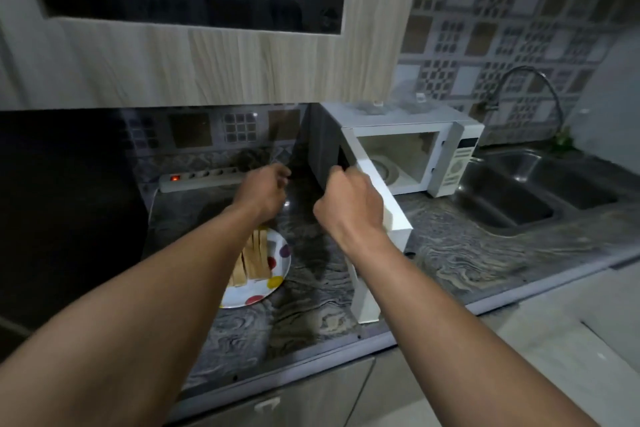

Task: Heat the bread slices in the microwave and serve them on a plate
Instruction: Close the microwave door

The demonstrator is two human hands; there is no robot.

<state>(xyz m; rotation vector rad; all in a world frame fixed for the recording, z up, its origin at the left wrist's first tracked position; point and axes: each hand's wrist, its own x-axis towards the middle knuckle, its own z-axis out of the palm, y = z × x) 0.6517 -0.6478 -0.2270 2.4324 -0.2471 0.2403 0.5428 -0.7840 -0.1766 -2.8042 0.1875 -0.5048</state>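
White microwave [415, 149] w/ door [381, 204] swung wide open. R hand [349, 204] curled round door's top edge, holding it tight. L hand [263, 191] just left of microwave, fingers loosely bent, nothing in it. Bread slices [254, 258] on spotty plate [277, 274], left & in front of microwave, partly under L arm. Sink [502, 198] right of microwave.

Home kitchen. Evidence: swirled stone countertop [450, 253] with double stainless sink [502, 199] and gooseneck faucet [530, 71], patterned tile backsplash [485, 28], white microwave [453, 165] on the counter, wood-grain wall cabinet [207, 62] with glass door above, base cabinets [294, 395] below, power strip [201, 178] against the wall.
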